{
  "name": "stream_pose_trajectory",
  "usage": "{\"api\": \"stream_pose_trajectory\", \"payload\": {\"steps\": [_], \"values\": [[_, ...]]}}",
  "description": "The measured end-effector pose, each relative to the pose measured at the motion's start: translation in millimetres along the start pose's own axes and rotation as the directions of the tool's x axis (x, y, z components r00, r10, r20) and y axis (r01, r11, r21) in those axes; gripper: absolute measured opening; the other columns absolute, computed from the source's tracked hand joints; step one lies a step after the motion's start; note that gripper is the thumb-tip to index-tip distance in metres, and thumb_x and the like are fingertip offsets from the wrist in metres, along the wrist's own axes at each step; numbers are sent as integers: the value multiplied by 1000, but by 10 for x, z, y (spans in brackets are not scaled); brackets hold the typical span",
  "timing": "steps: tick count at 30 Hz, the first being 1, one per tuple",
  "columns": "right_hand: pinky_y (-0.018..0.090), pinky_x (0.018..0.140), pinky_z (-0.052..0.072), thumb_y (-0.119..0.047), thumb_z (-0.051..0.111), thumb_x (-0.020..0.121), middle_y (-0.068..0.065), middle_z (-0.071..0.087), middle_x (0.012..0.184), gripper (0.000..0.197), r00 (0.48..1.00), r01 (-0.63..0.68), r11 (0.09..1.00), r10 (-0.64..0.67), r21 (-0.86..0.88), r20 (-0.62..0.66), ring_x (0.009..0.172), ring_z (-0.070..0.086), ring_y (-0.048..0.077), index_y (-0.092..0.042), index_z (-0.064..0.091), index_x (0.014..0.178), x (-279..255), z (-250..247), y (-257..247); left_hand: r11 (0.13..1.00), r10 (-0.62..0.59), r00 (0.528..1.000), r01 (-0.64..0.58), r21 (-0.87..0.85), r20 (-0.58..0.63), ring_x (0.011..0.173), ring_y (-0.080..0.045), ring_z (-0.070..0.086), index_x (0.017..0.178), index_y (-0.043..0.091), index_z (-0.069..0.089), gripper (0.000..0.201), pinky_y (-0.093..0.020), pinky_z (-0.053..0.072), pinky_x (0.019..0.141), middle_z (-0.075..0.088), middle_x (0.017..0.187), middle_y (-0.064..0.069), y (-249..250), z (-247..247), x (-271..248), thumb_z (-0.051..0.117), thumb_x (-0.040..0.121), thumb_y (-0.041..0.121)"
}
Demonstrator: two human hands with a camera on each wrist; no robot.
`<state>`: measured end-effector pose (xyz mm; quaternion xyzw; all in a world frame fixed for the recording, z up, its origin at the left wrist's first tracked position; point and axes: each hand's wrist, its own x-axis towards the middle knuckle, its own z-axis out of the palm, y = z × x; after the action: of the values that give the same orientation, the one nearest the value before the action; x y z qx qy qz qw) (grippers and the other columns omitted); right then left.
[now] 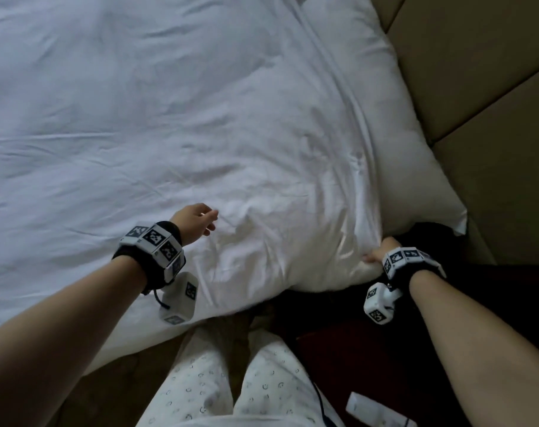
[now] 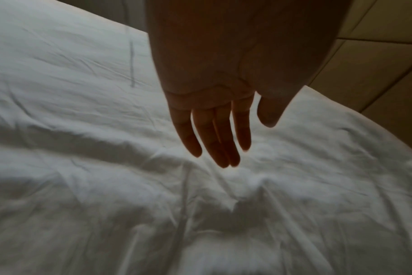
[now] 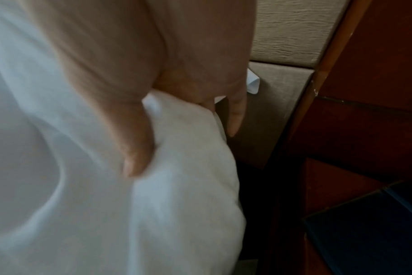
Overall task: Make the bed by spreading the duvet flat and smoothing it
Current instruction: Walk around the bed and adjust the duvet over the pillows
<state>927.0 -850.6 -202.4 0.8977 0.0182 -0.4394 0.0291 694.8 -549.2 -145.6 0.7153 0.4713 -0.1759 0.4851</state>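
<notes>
— Where was the duvet (image 1: pixel 176 112)?
— It lay creased across the bed, its corner at five o'clock, beside the pillow (image 1: pixel 394 124).
— And the hands?
— The left hand (image 1: pixel 194 221) hovered at six o'clock with fingers straight; the right hand (image 1: pixel 380 252) gripped that duvet corner.

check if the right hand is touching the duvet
Touching. The right wrist view shows the right hand gripping the corner of the duvet, thumb pressed into a fold and fingers behind its edge.
</notes>
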Motion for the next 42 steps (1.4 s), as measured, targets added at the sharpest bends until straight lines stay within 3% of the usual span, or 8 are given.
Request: {"api": "stream_pose_trajectory", "payload": {"steps": [4, 8, 16, 19, 22, 26, 36, 42], "values": [[28, 72, 37, -32, 64, 86, 25, 63, 115, 47, 992, 17, 998, -10, 56, -123, 106, 60, 37, 6, 60, 113, -62, -295, 338, 999, 34, 999, -34, 26, -6, 68, -18, 56, 95, 9, 55, 20, -21, 37, 54, 61, 88, -8, 168, -55, -77, 45, 97, 27], [33, 78, 42, -35, 59, 89, 25, 61, 119, 48, 978, 33, 992, -8, 119, -209, 107, 59, 38, 3, 60, 117, -127, -541, 546, 997, 56, 998, -54, 48, -40, 64, -11, 55, 97, 9, 56, 22, -22, 38, 55, 62, 82, -5, 245, -165, -107, 44, 97, 27], [38, 91, 42, -21, 51, 95, 29, 57, 125, 41, 986, 123, 947, -83, 296, -147, 116, 53, 41, 9, 54, 122, -396, 94, 251, 997, 71, 997, -70, 8, -41, 65, -11, 55, 95, 9, 55, 22, -21, 37, 54, 59, 77, 0, 258, -97, -297, 43, 97, 28], [35, 98, 38, -22, 61, 90, 27, 48, 136, 57, 986, 143, 914, -97, 380, -138, 126, 46, 39, 7, 40, 134, -460, 131, 290, 996, 91, 994, -92, -8, -51, 65, -11, 55, 95, 9, 55, 22, -20, 36, 53, 58, 72, 3, 286, -80, -366, 44, 97, 28], [33, 104, 34, -19, 76, 76, 21, 41, 143, 84, 989, 145, 933, -130, 330, -68, 132, 41, 33, 4, 28, 140, -562, 97, 360, 994, 104, 994, -105, -11, -45, 65, -12, 55, 97, 9, 56, 23, -21, 35, 52, 59, 74, 1, 291, -71, -441, 44, 97, 28], [30, 102, 35, -10, 67, 83, 20, 41, 142, 70, 988, 152, 961, -142, 231, -60, 131, 42, 33, 2, 29, 140, -748, 49, 282, 992, 123, 991, -124, -7, -51, 67, -17, 56, 101, 6, 58, 26, -21, 35, 51, 61, 87, -6, 268, -99, -566, 44, 97, 27], [33, 110, 31, -13, 55, 88, 19, 35, 148, 68, 922, 378, 914, -357, 150, -149, 135, 37, 34, -6, 20, 147, -1705, 327, -843, 978, 207, 974, -210, -23, -95, 62, -14, 55, 97, 6, 55, 22, -23, 39, 59, 58, 72, 1, -251, -744, -899, 44, 97, 26], [36, 107, 37, -19, 46, 94, 20, 41, 144, 59, 821, 565, 823, -567, -52, -60, 129, 44, 35, -11, 21, 146, -2735, 1149, -2040, 975, 216, 964, -221, -19, -154, 65, -19, 57, 93, 8, 54, 21, -21, 38, 58, 61, 79, -5, -1160, -1473, -1305, 44, 97, 26]]}}
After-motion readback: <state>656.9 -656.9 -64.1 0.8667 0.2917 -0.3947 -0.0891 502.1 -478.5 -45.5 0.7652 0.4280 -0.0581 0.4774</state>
